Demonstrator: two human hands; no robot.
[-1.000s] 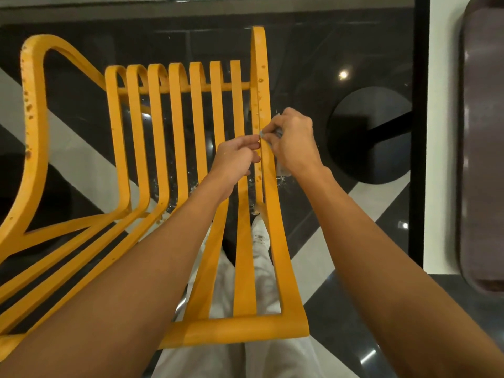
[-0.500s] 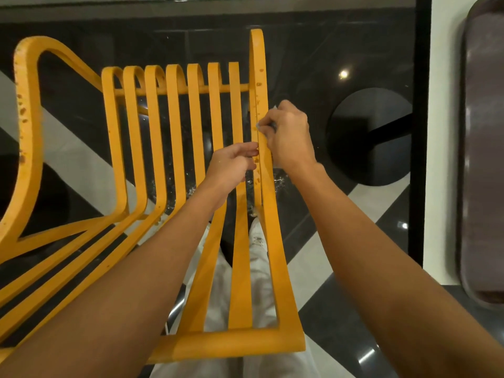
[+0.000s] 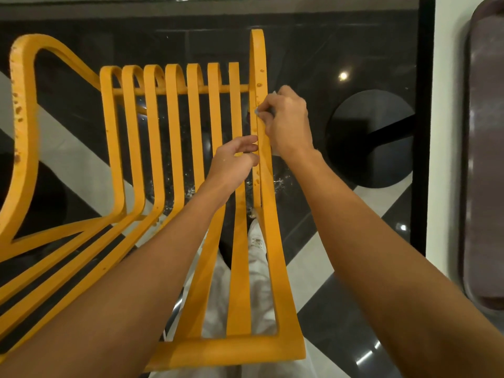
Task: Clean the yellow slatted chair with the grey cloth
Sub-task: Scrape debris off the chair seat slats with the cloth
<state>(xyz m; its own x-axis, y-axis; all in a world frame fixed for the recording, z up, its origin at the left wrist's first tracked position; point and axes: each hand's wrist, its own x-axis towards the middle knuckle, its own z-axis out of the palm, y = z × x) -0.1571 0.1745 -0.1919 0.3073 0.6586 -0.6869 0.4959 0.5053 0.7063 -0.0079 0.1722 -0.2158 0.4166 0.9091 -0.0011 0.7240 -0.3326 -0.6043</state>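
Nearest, at 6 o'clock: front bar (image 3: 231, 350) of chair (image 3: 175, 118), with white-trousered legs (image 3: 261, 282) visible through the gaps.

Just above centre, at 12 o'clock: left hand (image 3: 234, 163), fingers half curled. Touches inner edge of right rail (image 3: 274, 255) with the tips; cannot tell whether gripping or merely steadying.

At 1 o'clock: right hand (image 3: 287, 124), fingers bent and pinched on cloth (image 3: 256, 111). Presses it against the rail's upper stretch. Cloth almost wholly hidden in the fist, only small pale corners peeping out.

Step in hand, as judged: rubbing marks off the right rail, well short of the finish. Brown specks (image 3: 258, 85) beside the fist on that rail; many more on left rail (image 3: 21, 118) at 9 o'clock.

Calls next, probably, for sliding the pinched cloth along the rail towards its far tip at 12 o'clock, pressing firmly over each speck, with the left hand bracing the frame. Leaves slats and left rail for afterwards.

Count: one chair, comprising seven narrow slats (image 3: 197, 132), two wide rails, one far crossbar (image 3: 244, 88) and one front bar; one cloth; two hands.

Beyond the chair: one dark round base (image 3: 371, 137) at 2 o'clock on glossy floor (image 3: 341, 36); one dark tray (image 3: 482, 159) at 3 o'clock.
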